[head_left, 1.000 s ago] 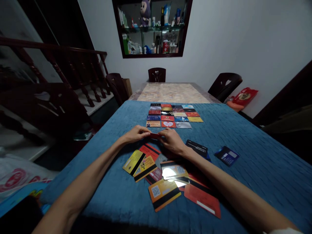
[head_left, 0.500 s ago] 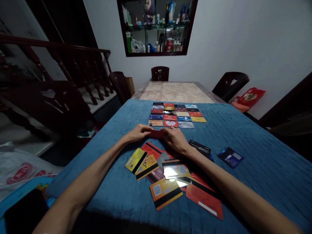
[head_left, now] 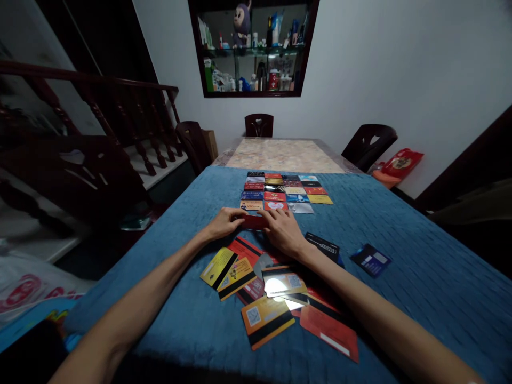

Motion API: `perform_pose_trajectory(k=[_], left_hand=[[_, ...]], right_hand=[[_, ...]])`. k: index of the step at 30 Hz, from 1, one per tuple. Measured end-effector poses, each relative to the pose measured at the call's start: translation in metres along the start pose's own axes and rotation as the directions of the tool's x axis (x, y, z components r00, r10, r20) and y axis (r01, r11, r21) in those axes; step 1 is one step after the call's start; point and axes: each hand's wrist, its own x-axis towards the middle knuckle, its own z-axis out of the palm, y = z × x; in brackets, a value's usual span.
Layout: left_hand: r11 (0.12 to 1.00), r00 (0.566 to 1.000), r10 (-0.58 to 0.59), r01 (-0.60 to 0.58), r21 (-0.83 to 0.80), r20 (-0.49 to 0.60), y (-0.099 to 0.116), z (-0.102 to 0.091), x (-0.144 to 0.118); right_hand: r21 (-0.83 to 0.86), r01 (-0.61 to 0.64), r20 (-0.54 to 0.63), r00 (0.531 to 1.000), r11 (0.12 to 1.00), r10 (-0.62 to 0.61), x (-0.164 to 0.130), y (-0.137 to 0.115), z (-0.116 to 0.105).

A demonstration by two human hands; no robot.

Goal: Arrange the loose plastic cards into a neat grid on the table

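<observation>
On the near side of the hands, loose cards [head_left: 240, 273] overlap on a quilted blue cloth [head_left: 168, 304]; an orange card [head_left: 276, 309] bears a QR code, its fine print unreadable. The left hand [head_left: 224, 223] pinches one end of a red card [head_left: 253, 223], the right hand [head_left: 282, 230] the other, so it spans between them. Just beyond the hands lie rows of cards [head_left: 275, 197], lettering mostly too small to read. Farther off come marbled tabletop [head_left: 284, 154], dark chair [head_left: 259, 127] and wall cabinet [head_left: 256, 95].
</observation>
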Motion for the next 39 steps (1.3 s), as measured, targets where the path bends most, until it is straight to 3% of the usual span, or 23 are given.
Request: perform_pose_trajectory(k=[8, 19, 29, 33, 39], left_hand=[[1.000, 0.994, 0.008, -0.011, -0.024, -0.112, 0.008, -0.001, 0.000], [0.984, 0.986, 0.030, -0.058, -0.166, -0.164, 0.028, -0.007, -0.001], [0.977, 0.971, 0.028, -0.077, -0.198, -0.239, 0.030, -0.008, 0.005], [0.984, 0.967, 0.085, -0.119, -0.130, -0.239, 0.032, -0.005, 0.009], [0.975, 0.956, 0.215, -0.196, 0.108, -0.198, 0.027, 0.003, 0.013]], right_hand=[[-0.090, 0.028, -0.089, 0.995, 0.996, -0.036, 0.000, 0.004, 0.001], [-0.023, 0.101, -0.230, 0.968, 0.995, -0.104, 0.004, 0.009, -0.016], [-0.072, 0.101, -0.348, 0.930, 0.992, -0.119, 0.010, 0.018, -0.019], [-0.077, 0.105, -0.340, 0.932, 0.992, -0.125, 0.014, 0.025, -0.022], [-0.047, 0.129, -0.306, 0.942, 0.990, -0.137, 0.016, 0.041, -0.024]])
